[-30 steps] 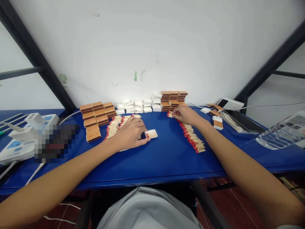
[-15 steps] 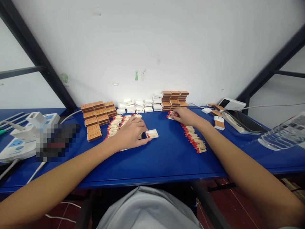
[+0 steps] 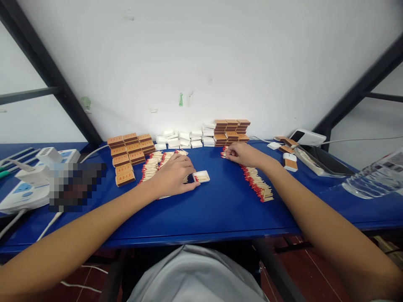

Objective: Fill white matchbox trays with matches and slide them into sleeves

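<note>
My left hand (image 3: 178, 174) lies on the blue table, thumb and fingers round the near end of a small white matchbox tray (image 3: 204, 178). A few red-tipped matches lie inside that tray. Beneath and beside this hand spread rows of matches (image 3: 151, 165), partly hidden by the fingers. At the far end of another long row of matches (image 3: 258, 184), my right hand (image 3: 237, 152) has its fingertips pinched together on matches; how many it grips is hidden.
Stacked brown matchboxes (image 3: 128, 149) stand at the left and more matchboxes (image 3: 231, 132) at the back. White trays (image 3: 179, 140) line the wall. A power strip (image 3: 40, 180) sits left; a plastic bottle (image 3: 374, 178) and white device (image 3: 307, 137) are at right.
Almost nothing differs. My right hand's fingers shift very slightly at the matches; my left hand stays at the tray. The view moves by a few pixels.
</note>
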{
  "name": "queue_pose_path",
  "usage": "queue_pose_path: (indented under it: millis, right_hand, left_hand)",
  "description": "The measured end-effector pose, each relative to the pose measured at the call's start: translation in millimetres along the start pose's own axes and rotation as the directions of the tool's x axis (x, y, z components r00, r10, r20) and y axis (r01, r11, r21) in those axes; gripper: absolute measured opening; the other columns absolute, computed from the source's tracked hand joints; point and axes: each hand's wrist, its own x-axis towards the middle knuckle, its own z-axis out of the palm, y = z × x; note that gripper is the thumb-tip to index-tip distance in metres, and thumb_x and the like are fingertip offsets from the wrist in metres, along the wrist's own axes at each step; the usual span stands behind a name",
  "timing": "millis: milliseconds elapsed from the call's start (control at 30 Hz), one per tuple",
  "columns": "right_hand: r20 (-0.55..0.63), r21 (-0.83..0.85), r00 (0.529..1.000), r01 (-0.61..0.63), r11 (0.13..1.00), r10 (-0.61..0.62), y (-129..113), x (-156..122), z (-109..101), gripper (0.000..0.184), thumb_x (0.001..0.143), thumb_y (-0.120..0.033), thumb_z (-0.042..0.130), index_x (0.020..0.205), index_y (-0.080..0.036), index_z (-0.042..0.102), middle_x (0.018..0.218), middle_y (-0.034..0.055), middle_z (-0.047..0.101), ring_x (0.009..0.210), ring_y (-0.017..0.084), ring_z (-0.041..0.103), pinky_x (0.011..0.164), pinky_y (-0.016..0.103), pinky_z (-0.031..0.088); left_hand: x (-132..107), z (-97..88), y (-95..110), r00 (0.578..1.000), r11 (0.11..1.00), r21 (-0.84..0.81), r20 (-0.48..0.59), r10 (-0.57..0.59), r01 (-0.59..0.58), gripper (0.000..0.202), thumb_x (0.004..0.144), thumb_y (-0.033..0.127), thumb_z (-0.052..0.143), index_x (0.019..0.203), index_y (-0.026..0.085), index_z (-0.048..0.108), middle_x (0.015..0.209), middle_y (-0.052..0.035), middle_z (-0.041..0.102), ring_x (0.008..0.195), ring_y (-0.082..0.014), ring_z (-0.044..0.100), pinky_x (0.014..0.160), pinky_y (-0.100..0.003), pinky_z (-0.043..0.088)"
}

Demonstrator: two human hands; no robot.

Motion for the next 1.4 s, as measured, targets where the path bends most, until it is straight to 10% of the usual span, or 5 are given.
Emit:
queue_pose_path:
  millis: [300, 800, 1133, 1400]
  right_hand:
    - [-0.013, 0.024, 0.999, 0.031, 0.999, -0.030, -11.5, -3.4, -3.4, 0.024, 0.101, -0.036, 0.053, 0.088, -0.019, 0.064, 0.091, 0.0110, 0.072, 0.076, 0.021, 0.060, 0.068, 0.032, 0.042]
    - [-0.057, 0.044, 0.935, 0.351, 0.935, -0.349, -106.1, -31.5, 17.6, 0.013, 0.107, -0.024, 0.054, 0.104, -0.020, 0.066, 0.107, 0.0076, 0.066, 0.080, 0.018, 0.060, 0.071, 0.030, 0.041]
    - [-0.195, -0.075, 0.977, 0.072, 0.995, -0.086, -42.4, -15.3, -8.6, 0.015, 0.101, -0.024, 0.059, 0.098, -0.017, 0.072, 0.102, 0.0121, 0.072, 0.086, 0.023, 0.065, 0.072, 0.032, 0.043]
    - [-0.027, -0.100, 0.998, -0.059, 0.993, 0.057, -1.1, -1.4, -0.3, 0.018, 0.099, -0.027, 0.060, 0.085, -0.018, 0.067, 0.091, 0.0118, 0.075, 0.078, 0.023, 0.065, 0.067, 0.032, 0.041]
  left_hand:
    - [0.1, -0.5, 0.8, 1.000, 1.000, 0.015, -0.009, -0.011, 0.011, 0.035, 0.099, 0.052, 0.069, 0.105, 0.020, 0.082, 0.110, -0.0107, 0.077, 0.113, -0.0305, 0.066, 0.107, -0.050, 0.047]
    - [0.3, 1.9, -2.8, 0.999, 0.998, 0.060, -0.030, -0.013, 0.014, 0.036, 0.100, 0.053, 0.067, 0.099, 0.020, 0.081, 0.111, -0.0104, 0.078, 0.112, -0.0306, 0.066, 0.104, -0.048, 0.045]
    - [0.6, -2.1, 1.6, 0.999, 0.999, 0.033, -0.002, -0.033, 0.033, 0.035, 0.099, 0.051, 0.071, 0.105, 0.018, 0.081, 0.112, -0.0099, 0.078, 0.115, -0.0302, 0.066, 0.108, -0.048, 0.045]
    - [-0.5, 0.3, -0.1, 1.000, 0.999, 0.034, 0.003, -0.010, 0.010, 0.037, 0.099, 0.051, 0.069, 0.107, 0.017, 0.080, 0.110, -0.0103, 0.077, 0.113, -0.0299, 0.066, 0.108, -0.049, 0.046]
